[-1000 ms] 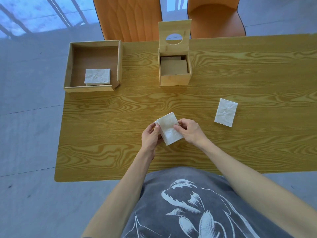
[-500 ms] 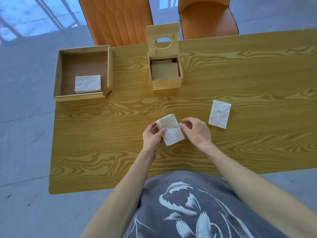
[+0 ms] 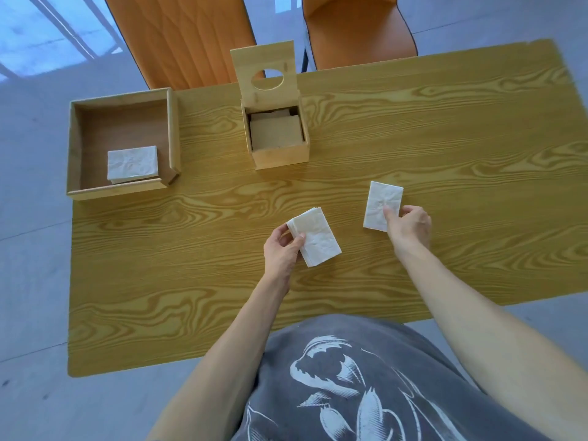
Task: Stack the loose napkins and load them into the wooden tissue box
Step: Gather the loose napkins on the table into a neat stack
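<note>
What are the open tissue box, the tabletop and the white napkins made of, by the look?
Small open tissue box with hinged lid: light, unpainted wood, possibly bamboo; matte, visible board edges. Yellow-brown tabletop: probably printed wood-grain laminate; the bold grain looks uniform and smooth, though real veneer is possible. White folded napkin stack in the left hand: soft crinkled tissue paper, layered edges showing.

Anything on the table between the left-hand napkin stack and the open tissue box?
No. In the head view, only bare table separates the napkin stack in the left hand from the tissue box.

Bright, even daylight, soft shadows, sharp focus, wide-angle bending at edges
</note>
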Demonstrator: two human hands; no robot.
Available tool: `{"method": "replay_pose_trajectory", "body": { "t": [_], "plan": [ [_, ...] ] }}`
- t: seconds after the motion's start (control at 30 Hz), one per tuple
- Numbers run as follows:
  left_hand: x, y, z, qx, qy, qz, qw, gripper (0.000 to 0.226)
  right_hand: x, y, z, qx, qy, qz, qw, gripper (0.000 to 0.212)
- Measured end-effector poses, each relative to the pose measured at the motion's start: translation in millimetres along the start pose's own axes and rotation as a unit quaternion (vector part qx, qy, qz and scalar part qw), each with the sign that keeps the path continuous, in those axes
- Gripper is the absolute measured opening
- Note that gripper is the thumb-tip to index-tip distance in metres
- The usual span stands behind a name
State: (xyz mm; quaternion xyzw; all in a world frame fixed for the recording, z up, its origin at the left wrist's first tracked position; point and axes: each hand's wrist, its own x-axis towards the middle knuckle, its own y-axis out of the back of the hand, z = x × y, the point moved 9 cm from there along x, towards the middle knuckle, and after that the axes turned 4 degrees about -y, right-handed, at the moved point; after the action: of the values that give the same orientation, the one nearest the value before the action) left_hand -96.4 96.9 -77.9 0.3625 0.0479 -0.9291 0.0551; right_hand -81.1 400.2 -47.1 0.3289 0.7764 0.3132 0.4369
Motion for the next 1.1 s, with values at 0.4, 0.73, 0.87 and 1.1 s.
{"method": "replay_pose_trajectory", "body": {
  "t": [0.4, 0.73, 0.87, 1.1],
  "plan": [
    [-9, 11, -5, -0.025, 0.002, 0.028, 0.999, 0.042, -7, -16, -10, 0.023, 0.032, -0.045, 0.998, 0.032],
    [-17, 30, -18, -0.053, 0.031, 0.04, 0.997, 0.037, -45, -39, -25, 0.16, 0.097, -0.18, 0.966, 0.029],
    [-19, 37, -18, -0.068, 0.034, 0.043, 0.996, 0.038, -74, -69, -30, 0.203, 0.063, -0.354, 0.911, 0.037],
    [-22, 51, -14, -0.082, 0.03, 0.035, 0.996, 0.038, -120, -105, -33, 0.127, 0.093, -0.422, 0.893, 0.03]
  ]
}}
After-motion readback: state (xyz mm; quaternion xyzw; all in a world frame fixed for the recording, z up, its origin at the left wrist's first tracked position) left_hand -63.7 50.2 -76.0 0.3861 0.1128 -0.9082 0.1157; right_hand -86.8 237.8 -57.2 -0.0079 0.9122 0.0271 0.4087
